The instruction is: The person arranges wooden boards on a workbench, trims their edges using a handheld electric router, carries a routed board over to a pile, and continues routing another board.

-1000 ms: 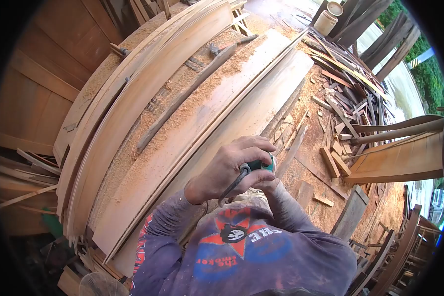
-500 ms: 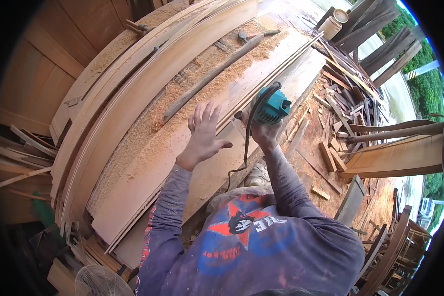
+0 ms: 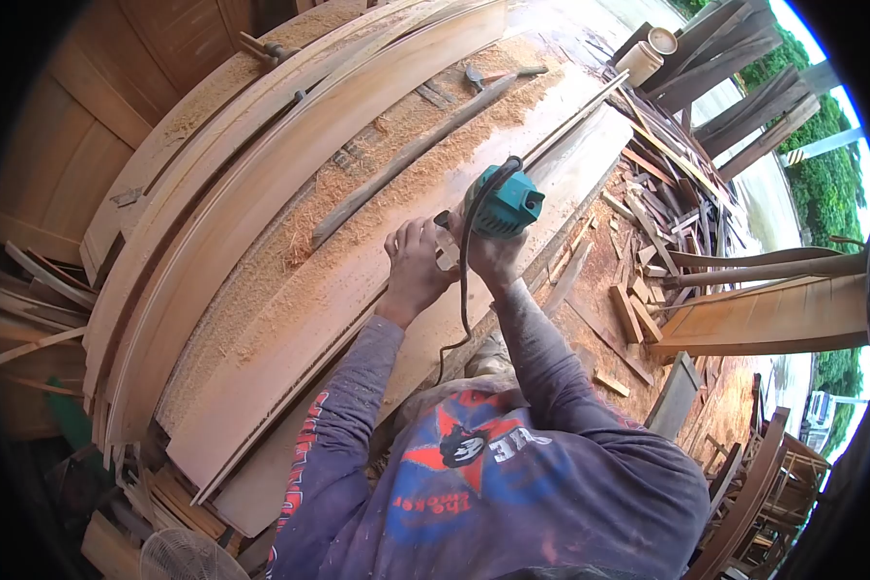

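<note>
A teal corded trim router (image 3: 506, 205) sits over the edge of a long pale plank (image 3: 290, 387). My right hand (image 3: 493, 259) is wrapped round its body, with the wrist below it. Close on the left of its base is my left hand (image 3: 418, 263), fingers bent and thumb toward the clear guard (image 3: 448, 253), closed at the base; the exact contact is partly hidden. The black cord (image 3: 466, 290) loops over the tool and hangs down toward my lap.
Curved boards (image 3: 232, 184) stand on edge at left. A hammer (image 3: 476, 79) and a long dark wooden bar (image 3: 406, 159) lie among shavings. Scrap wood (image 3: 648, 280) litters the ground at right. A fan (image 3: 191, 556) is at the bottom left, and a lidded tub (image 3: 640, 63) at the back.
My left hand has moved right to the router's base, its spread fingers now bent. The router and my right hand have shifted slightly left in view.
</note>
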`<state>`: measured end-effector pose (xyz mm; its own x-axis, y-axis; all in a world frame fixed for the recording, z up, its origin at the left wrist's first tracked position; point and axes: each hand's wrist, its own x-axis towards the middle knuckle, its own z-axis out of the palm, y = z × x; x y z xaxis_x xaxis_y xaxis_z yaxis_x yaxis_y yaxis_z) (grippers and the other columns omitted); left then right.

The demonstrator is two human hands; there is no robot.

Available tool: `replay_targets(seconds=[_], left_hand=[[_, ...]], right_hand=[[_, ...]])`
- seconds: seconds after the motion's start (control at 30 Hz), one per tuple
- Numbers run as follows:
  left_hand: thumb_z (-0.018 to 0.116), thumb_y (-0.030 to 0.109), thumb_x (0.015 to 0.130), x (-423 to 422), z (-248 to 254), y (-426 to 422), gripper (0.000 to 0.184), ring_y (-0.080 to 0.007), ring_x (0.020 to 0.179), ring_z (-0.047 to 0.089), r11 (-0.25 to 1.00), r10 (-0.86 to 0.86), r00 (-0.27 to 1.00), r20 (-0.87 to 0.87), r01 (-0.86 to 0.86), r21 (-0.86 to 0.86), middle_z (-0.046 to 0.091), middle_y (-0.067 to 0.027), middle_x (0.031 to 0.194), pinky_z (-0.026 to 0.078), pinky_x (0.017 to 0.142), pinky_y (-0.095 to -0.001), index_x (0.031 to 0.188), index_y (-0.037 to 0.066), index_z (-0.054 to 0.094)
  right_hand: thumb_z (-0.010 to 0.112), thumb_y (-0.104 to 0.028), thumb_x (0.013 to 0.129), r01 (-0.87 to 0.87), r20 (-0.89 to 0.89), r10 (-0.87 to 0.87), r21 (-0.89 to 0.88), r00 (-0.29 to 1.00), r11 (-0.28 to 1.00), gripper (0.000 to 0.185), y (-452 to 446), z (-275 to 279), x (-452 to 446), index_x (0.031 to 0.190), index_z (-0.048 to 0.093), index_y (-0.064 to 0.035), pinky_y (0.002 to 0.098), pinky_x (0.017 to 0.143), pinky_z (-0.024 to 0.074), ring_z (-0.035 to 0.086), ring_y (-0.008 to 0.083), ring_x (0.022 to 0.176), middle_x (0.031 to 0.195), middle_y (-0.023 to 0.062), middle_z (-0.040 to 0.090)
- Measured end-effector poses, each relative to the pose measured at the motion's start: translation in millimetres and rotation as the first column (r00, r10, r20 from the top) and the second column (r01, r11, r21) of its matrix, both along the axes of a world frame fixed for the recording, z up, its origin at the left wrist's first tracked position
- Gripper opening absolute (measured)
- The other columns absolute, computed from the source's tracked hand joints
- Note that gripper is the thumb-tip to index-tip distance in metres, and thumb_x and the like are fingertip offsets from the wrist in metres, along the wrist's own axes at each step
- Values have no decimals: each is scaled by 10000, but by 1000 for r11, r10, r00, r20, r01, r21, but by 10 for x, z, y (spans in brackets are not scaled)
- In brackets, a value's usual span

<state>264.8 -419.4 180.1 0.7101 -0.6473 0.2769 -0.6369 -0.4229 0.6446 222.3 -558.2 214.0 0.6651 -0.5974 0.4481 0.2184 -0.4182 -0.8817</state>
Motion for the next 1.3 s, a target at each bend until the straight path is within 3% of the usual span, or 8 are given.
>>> replay_targets(seconds=[0.53,0.67,0.77,0.83,0.87,1.03,1.2,1.3], left_hand=[[921,371,647,363,18,-797,814,-325,1217,507,999,-8,1000,-18,7,-52,584,-110,1214,302,1050,-496,1324,97,562],[884,484,691,553,-9,-1251,878,-322,1313,463,998,-59,996,-63,61,23,559,-165,1305,238,1141,-518,1349,7,551],[874,497,699,685,-29,-1623,885,-325,1316,463,997,-73,997,-2,73,-5,562,-168,1311,237,1142,-514,1357,-1,553],[867,517,701,790,-4,-1873,889,-329,1310,466,997,-81,997,17,81,-10,568,-167,1310,236,1144,-508,1356,1,559],[871,524,696,841,57,-1983,893,-332,1306,466,995,-99,994,-35,100,8,570,-165,1307,234,1146,-508,1353,4,562],[934,464,666,1079,15,-2542,844,-325,1248,490,993,-88,995,-51,83,-85,588,-132,1214,266,1108,-480,1336,84,589],[953,480,629,1336,41,-3147,893,-358,1325,475,987,-138,965,-223,154,55,587,-145,1311,345,1087,-522,1306,25,589],[906,541,677,1290,-12,-3181,989,-392,1385,415,992,-117,910,-398,92,-83,529,-207,1400,292,1149,-569,1410,5,512]], right_hand=[[885,-135,713,53,-19,-56,-136,998,989,518,-834,3,348,1164,652,-30,311,749,586,703,132,850,997,74,740],[895,-135,722,64,-86,-65,-23,994,998,478,-1239,90,436,1124,663,-22,321,716,593,718,150,803,913,59,751],[896,-146,732,114,-13,-117,-147,993,982,445,-1592,124,558,1100,675,-29,322,697,598,729,160,778,876,57,756],[881,-157,746,93,-64,-89,76,994,993,426,-1817,145,635,1098,674,-34,322,709,600,733,160,789,890,65,760],[861,-158,747,169,-108,-177,-80,978,982,436,-1945,161,709,1112,660,-31,325,713,599,729,155,803,929,72,763],[833,-154,729,165,-118,-173,-80,978,983,445,-2446,275,968,1112,646,-25,332,722,595,719,162,798,925,82,749],[836,-143,704,85,-213,-90,-33,973,996,527,-3027,340,1212,1172,619,-36,346,758,596,717,180,840,954,96,735],[841,-148,698,74,-296,-91,-68,951,995,554,-3264,351,1306,1192,613,-43,347,783,599,718,183,874,995,99,738]])
